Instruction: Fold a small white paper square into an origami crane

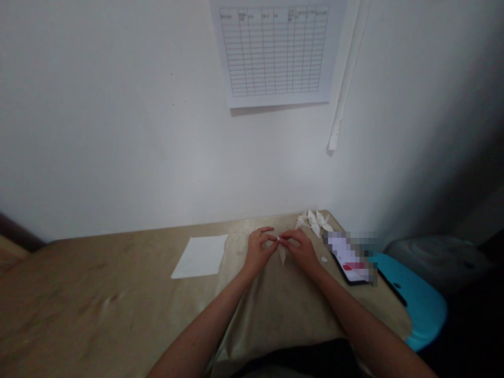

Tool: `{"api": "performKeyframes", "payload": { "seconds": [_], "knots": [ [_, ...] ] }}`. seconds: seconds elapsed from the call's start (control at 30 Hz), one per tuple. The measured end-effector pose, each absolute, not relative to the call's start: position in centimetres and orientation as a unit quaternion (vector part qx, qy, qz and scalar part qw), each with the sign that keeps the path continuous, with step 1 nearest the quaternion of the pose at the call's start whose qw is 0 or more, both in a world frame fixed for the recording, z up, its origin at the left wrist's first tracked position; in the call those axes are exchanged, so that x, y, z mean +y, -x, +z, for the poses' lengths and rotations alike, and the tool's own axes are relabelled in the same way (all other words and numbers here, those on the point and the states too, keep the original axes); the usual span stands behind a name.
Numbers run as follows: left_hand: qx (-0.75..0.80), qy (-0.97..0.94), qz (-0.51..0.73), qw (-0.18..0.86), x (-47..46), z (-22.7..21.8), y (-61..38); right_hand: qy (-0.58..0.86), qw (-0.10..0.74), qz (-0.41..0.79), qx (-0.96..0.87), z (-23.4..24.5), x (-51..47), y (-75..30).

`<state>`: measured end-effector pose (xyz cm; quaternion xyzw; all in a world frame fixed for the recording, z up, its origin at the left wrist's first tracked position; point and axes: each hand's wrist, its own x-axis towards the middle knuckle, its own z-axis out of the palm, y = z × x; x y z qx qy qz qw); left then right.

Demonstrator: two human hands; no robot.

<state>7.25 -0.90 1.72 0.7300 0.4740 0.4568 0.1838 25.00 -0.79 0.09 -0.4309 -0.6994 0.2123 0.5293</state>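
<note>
Between my two hands is a small piece of folded white paper (pixel 282 255), with a narrow pointed part hanging down below the fingertips. My left hand (pixel 260 248) pinches it from the left with thumb and forefinger. From the right, the thumb and forefinger of my right hand (pixel 301 247) close on the same spot, where a bit of white shows. Behind my right hand lie several folded white paper figures (pixel 314 221) with pointed wings. To the left of my left hand, a stack of lined paper (pixel 201 256) rests flat on the table.
The brown covered table (pixel 129 299) meets a white wall (pixel 118 131). At its right side lies a phone (pixel 348 257) with a lit screen, beside a small white scrap (pixel 324 259). A blue chair (pixel 421 294) stands beyond the right edge. A printed chart (pixel 277 52) hangs above.
</note>
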Motion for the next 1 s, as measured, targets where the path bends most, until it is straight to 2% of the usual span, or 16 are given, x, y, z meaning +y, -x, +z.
{"api": "performKeyframes", "payload": {
  "seconds": [1.0],
  "knots": [
    [0.471,-0.731,0.467,0.158,-0.81,1.83,-7.26,0.450,0.525,0.162,-0.704,0.25,-1.18,-24.58]
  ]
}}
